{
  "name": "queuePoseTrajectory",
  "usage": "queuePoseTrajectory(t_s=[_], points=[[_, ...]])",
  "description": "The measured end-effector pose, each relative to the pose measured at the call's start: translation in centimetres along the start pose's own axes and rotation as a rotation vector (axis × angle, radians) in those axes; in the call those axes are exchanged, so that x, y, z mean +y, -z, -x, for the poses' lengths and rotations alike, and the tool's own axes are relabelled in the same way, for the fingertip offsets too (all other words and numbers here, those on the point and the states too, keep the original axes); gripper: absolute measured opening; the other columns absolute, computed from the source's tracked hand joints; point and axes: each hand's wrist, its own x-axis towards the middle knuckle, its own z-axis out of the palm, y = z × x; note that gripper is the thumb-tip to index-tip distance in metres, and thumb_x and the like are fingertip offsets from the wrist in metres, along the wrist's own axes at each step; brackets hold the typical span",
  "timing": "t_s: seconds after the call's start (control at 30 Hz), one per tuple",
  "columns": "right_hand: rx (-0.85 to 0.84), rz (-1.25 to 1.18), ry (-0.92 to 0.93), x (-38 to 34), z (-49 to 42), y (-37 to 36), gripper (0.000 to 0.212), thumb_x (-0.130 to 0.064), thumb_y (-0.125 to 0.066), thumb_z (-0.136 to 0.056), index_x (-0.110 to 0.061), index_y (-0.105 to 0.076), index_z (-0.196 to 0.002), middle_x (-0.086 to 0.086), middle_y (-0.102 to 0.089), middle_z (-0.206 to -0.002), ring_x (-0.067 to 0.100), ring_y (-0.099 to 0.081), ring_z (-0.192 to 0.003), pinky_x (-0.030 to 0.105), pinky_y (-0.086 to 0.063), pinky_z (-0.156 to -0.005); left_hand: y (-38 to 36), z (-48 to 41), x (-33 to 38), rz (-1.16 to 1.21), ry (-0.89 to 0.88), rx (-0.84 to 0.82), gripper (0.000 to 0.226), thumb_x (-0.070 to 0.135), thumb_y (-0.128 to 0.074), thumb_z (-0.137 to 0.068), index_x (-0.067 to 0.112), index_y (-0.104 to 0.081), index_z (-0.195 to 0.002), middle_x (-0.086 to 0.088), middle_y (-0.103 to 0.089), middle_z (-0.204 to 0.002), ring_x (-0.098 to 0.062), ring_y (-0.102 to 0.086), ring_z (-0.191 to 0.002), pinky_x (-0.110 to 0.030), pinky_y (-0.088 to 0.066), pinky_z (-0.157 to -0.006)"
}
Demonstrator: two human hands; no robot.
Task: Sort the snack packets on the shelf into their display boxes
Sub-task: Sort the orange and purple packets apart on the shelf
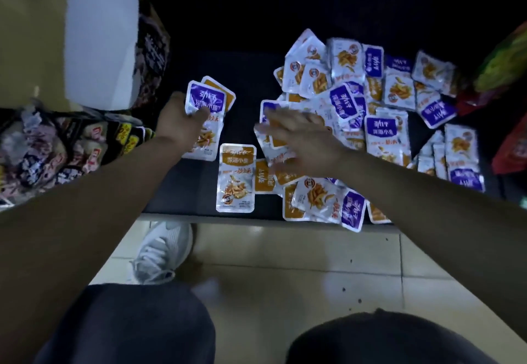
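Observation:
Several small silver snack packets with purple or orange labels lie in a loose heap [368, 112] on the dark shelf [245, 84]. My left hand [179, 119] grips a small stack of packets [206, 101], a purple-labelled one on top, above the shelf's left part. My right hand [299, 138], blurred, reaches flat over the heap's left edge with fingers spread, touching packets there. One orange-labelled packet [236, 178] lies alone near the shelf's front edge. An open display box [99, 38] with a white inner flap stands at the far left.
Darker snack packets [57, 149] fill the box area at the left. Red and green bags [507, 78] sit at the right edge. Below the shelf front are floor tiles, my white shoe [162, 252] and my knees.

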Motion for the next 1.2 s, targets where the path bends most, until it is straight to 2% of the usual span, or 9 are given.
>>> queuePoseTrajectory(t_s=[0.17,0.4,0.57,0.67,0.77,0.83,0.87,1.03,1.2], points=[[0.051,0.023,-0.042,1.1,0.3,-0.7,0.068,-0.047,-0.062,-0.088,-0.029,-0.035,-0.148,-0.002,-0.02,-0.16,0.018,-0.01,-0.148,0.035,-0.004,-0.114,1.5,1.5,0.2,0.047,0.005,0.01,0.029,0.02,-0.06,-0.097,0.002,-0.056,-0.12,-0.007,-0.059,-0.103,-0.017,-0.057,-0.082,-0.023,-0.041,-0.058],[-0.049,0.067,-0.184,2.0,0.2,1.9,0.067,-0.032,-0.063,-0.09,-0.025,-0.031,-0.149,0.0,-0.012,-0.162,0.02,-0.01,-0.148,0.036,-0.011,-0.117,3.0,3.5,2.0,0.066,0.119,-0.244,0.022,0.015,-0.06,-0.097,0.005,-0.06,-0.116,-0.009,-0.065,-0.098,-0.02,-0.06,-0.086,-0.026,-0.049,-0.073],[0.008,0.011,-0.224,1.3,-0.3,2.4,0.066,-0.046,-0.062,-0.089,-0.025,-0.037,-0.146,0.003,-0.019,-0.159,0.022,-0.012,-0.147,0.038,-0.008,-0.117,2.3,4.5,2.3,0.188,0.155,-0.312,0.018,0.011,-0.058,-0.097,0.005,-0.063,-0.113,-0.008,-0.067,-0.101,-0.02,-0.062,-0.09,-0.028,-0.051,-0.076],[0.116,-0.488,-0.259,0.2,-0.8,2.3,0.067,-0.047,-0.059,-0.092,-0.02,-0.034,-0.148,0.005,-0.035,-0.152,0.022,-0.034,-0.139,0.033,-0.025,-0.111,0.6,4.4,2.0,0.359,0.217,-0.304,0.009,0.011,-0.056,-0.098,0.013,-0.064,-0.095,0.004,-0.072,-0.074,-0.01,-0.066,-0.07,-0.023,-0.054,-0.061],[0.073,-1.079,-0.42,-1.8,-1.3,3.0,0.062,-0.036,-0.067,-0.09,-0.004,-0.042,-0.138,0.017,-0.057,-0.128,0.032,-0.058,-0.116,0.043,-0.048,-0.101,-1.4,3.9,1.5,0.587,0.253,-0.367,0.018,0.013,-0.055,-0.098,0.009,-0.066,-0.112,-0.003,-0.075,-0.094,-0.019,-0.071,-0.087,-0.031,-0.059,-0.069],[0.062,-1.068,-0.452,-2.2,-1.8,2.9,0.033,-0.021,-0.067,-0.092,-0.003,-0.056,-0.118,0.014,-0.063,-0.114,0.031,-0.061,-0.108,0.042,-0.052,-0.094,-2.6,3.8,1.4,0.638,0.233,-0.368,0.021,0.015,-0.058,-0.097,0.009,-0.066,-0.115,-0.009,-0.073,-0.103,-0.023,-0.07,-0.092,-0.033,-0.06,-0.073],[0.066,-1.036,-0.466,-2.2,-2.1,3.0,0.031,-0.015,-0.064,-0.093,-0.006,-0.055,-0.122,0.007,-0.061,-0.118,0.026,-0.059,-0.111,0.038,-0.05,-0.093,-3.0,3.7,1.2,0.593,0.205,-0.343,0.017,0.017,-0.059,-0.097,0.01,-0.067,-0.11,-0.008,-0.073,-0.099,-0.021,-0.07,-0.087,-0.031,-0.061,-0.071],[0.153,-0.892,-0.541,-0.4,-2.5,3.7,0.07,-0.015,-0.057,-0.098,-0.007,-0.016,-0.154,0.01,-0.027,-0.157,0.028,-0.03,-0.143,0.04,-0.032,-0.113,-3.2,2.4,0.3,0.451,0.141,-0.152,0.01,0.015,-0.059,-0.097,0.011,-0.06,-0.088,-0.004,-0.066,-0.081,-0.013,-0.064,-0.065,-0.021,-0.054,-0.047],[0.065,-0.682,-0.628,1.1,-1.7,4.8,0.046,-0.017,-0.058,-0.094,0.0,-0.043,-0.134,0.022,-0.052,-0.133,0.04,-0.053,-0.119,0.046,-0.046,-0.1,-2.6,2.2,0.1,0.504,0.186,-0.241,0.009,0.016,-0.053,-0.101,0.01,-0.058,-0.098,-0.007,-0.065,-0.086,-0.015,-0.065,-0.069,-0.023,-0.058,-0.059]])
